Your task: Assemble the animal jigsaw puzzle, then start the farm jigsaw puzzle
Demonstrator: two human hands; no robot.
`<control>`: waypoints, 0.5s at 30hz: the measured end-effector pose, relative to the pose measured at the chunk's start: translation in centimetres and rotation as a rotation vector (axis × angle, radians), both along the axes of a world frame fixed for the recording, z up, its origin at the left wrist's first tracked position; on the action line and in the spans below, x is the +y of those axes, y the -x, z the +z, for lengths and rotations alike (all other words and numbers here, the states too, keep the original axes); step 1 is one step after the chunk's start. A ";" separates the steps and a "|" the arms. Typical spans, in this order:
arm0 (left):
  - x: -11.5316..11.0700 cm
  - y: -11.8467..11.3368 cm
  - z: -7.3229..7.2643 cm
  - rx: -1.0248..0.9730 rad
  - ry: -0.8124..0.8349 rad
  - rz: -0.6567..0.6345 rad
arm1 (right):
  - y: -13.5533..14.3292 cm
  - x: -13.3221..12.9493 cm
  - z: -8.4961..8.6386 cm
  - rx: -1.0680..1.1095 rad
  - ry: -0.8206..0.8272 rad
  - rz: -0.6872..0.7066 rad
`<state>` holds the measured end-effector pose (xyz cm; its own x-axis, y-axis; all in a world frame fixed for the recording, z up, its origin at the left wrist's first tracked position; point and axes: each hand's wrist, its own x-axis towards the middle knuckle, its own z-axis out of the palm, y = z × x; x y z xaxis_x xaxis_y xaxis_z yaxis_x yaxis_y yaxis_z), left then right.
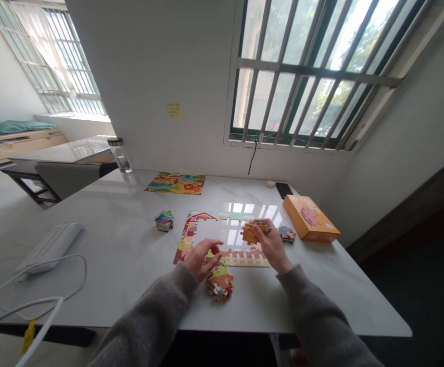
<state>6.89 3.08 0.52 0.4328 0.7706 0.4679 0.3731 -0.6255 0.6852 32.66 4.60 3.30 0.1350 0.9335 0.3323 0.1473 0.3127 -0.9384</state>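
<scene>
My right hand (271, 244) grips several jigsaw puzzle pieces (250, 232), mostly orange on the side I see, above the right part of a puzzle border. My left hand (203, 259) hovers at the border's lower left with thumb and fingers apart and nothing between them. The puzzle border (188, 235) lies on the table as a joined frame, with a red barn at its top left and a white fence along the bottom; white tabletop shows inside it. Just below my left hand sits a pile of puzzle pieces (220, 285).
Another stack of pieces (164, 221) stands left of the border, and a small stack (287, 234) at its right, beside an orange box (310, 218). Behind are a finished-looking animal picture (176, 183), a bottle (119, 155) and a phone (283, 190). A white power strip (52, 248) with cables lies left.
</scene>
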 end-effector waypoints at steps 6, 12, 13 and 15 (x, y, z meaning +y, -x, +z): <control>0.4 -0.3 -0.6 -0.103 0.216 -0.015 | 6.2 -1.6 0.5 0.151 0.097 0.218; 0.2 -0.2 -0.7 -0.114 0.249 0.022 | 7.9 -2.4 -0.1 0.042 0.078 0.224; 0.2 -0.2 -0.7 -0.113 0.257 0.027 | 7.8 -2.5 -0.2 0.034 0.082 0.236; 0.1 -0.2 -0.6 -0.174 0.339 0.009 | 7.4 -2.6 -0.5 0.071 0.120 0.309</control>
<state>7.05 3.22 -0.04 0.3619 0.8976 0.2519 0.2372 -0.3499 0.9063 25.25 1.99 2.78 -0.1415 0.9658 0.2174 -0.0047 0.2189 -0.9757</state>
